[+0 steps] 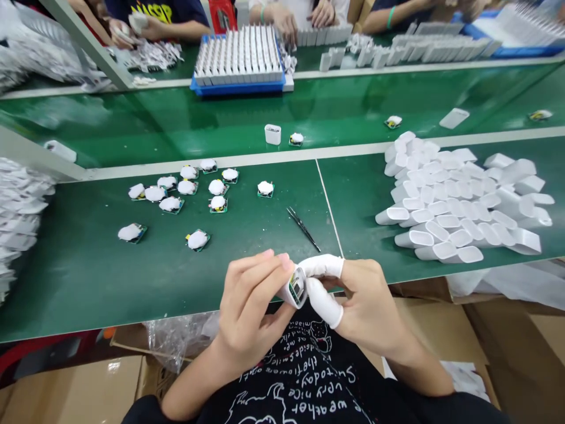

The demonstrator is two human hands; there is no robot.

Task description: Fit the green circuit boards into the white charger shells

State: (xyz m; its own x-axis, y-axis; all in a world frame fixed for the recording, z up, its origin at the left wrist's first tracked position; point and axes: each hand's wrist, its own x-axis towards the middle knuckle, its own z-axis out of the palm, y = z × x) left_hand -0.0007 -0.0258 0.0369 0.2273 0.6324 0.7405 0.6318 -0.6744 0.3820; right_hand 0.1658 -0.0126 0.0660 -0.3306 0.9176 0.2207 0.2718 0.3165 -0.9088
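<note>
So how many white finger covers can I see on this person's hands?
2: one white cover on the right hand's index finger, another white cover on its thumb. Some fingertips are hidden, so there may be more.

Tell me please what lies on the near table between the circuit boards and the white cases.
The head view shows dark tweezers and a thin white line between the boards and cases.

From here I see green desk (88, 282): tweezers (303, 229) lying on it, white-topped circuit boards (198, 239) left of tweezers, white casings (459, 206) bunched right.
</note>
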